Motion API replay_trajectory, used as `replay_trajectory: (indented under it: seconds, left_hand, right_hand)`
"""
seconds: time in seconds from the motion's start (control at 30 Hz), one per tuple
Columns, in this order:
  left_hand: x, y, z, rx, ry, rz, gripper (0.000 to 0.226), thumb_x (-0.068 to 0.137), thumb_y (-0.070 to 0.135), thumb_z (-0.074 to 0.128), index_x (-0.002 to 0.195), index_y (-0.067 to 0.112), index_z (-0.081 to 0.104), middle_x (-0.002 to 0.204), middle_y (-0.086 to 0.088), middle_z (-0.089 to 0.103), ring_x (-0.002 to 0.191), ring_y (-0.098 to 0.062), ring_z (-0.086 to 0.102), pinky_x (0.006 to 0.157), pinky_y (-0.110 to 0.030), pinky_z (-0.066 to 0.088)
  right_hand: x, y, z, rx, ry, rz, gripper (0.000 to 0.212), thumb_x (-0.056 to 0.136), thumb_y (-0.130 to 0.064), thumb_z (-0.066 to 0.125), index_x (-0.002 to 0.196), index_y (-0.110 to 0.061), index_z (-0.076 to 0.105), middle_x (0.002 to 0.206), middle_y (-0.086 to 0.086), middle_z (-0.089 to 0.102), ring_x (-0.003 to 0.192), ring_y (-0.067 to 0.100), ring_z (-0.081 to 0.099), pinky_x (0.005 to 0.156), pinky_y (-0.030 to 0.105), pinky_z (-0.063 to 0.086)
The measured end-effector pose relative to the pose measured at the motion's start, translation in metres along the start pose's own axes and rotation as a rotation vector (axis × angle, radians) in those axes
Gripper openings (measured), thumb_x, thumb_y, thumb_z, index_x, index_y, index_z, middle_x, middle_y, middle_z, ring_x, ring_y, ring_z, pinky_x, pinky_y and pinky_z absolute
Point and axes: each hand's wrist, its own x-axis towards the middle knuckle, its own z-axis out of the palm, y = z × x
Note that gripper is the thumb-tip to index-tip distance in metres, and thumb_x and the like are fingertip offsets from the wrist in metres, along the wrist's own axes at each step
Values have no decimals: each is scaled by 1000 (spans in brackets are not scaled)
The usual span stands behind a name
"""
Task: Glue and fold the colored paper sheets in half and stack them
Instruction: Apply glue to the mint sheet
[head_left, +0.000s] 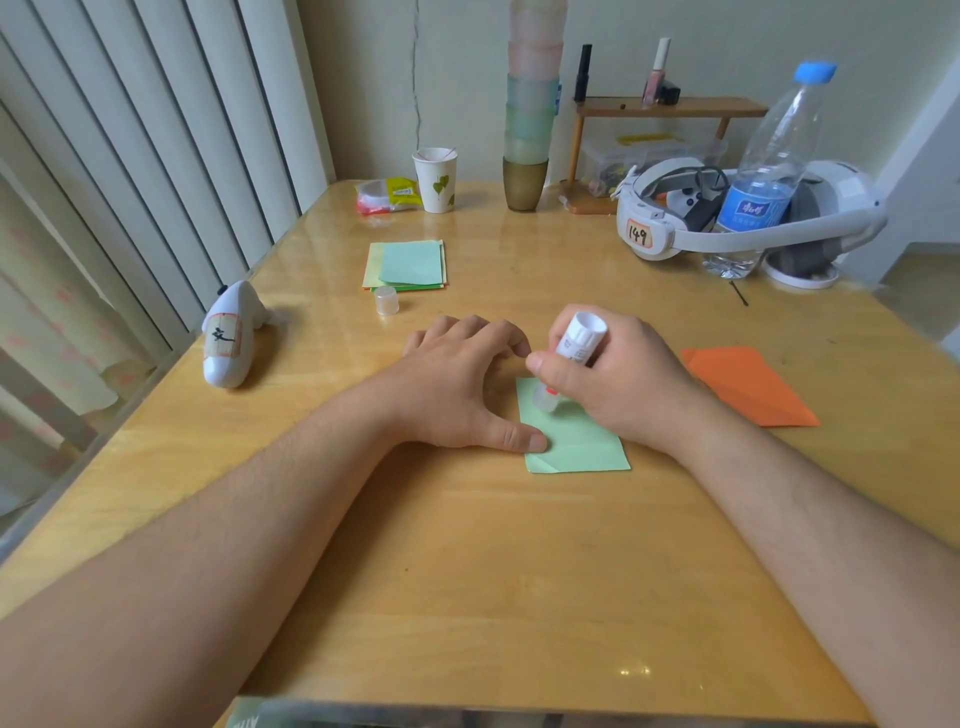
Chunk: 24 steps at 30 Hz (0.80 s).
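My two bare forearms fill the near edge of the view, reaching out over the table (467, 571). I have my left hand (457, 384) laid on the wood with its thumb pressing the left edge of the green sheet (582, 447); its fingers are bent, fingertips down on the table just past the sheet, holding nothing. My right hand (618, 379) is curled round the glue stick (571, 353), which is tilted, white base up toward me and tip down on the upper left part of the sheet. I cannot tell how much glue is on the paper. The sheet lies flat at the middle of the table, its near left corner turned up a little.

To my right, well apart from the sheet, I see an orange sheet (748, 387), folded, lying flat. Farther back and left of centre is the paper stack (408, 264), a pale green sheet on top with yellow and orange edges showing under it. The glue cap (386, 300) stands just in front of that stack.

At the left edge lies a white controller (228, 335). Along the back I see a paper cup (436, 179), a tower of stacked cups (531, 104), a small wooden shelf (670, 107), a headset (727, 213) and a water bottle (769, 171) standing in it.
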Motion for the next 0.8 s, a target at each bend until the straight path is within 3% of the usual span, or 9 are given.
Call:
replay_trajectory:
  seconds: [0.33,0.53,0.8]
  left_hand:
    - [0,1,-1,3,-20,-8,89,54,91,68,126,50,36,124,19,42,119,-17,33,110,-43,31]
    - [0,1,0,2,-10,-7,84,57,87,74,123,50,38,127,16,43,121,-19,34,106,-39,29]
    - [-2,1,-2,-10,-31,-11,87,56,90,69,127,50,39,130,16,43,122,-18,33,111,-41,30]
  right_hand:
    - [-1,-3,9,-51,-83,-24,29,86,-35,80,75,-23,56,57,-17,54,57,6,45,54,18,35]
    - [1,-5,1,-97,-128,7,34,84,-40,80,77,-18,54,60,-13,55,58,6,44,56,27,37]
    - [-5,16,-25,-86,-99,60,37,78,-47,73,76,-18,50,59,-11,47,62,14,41,62,36,37]
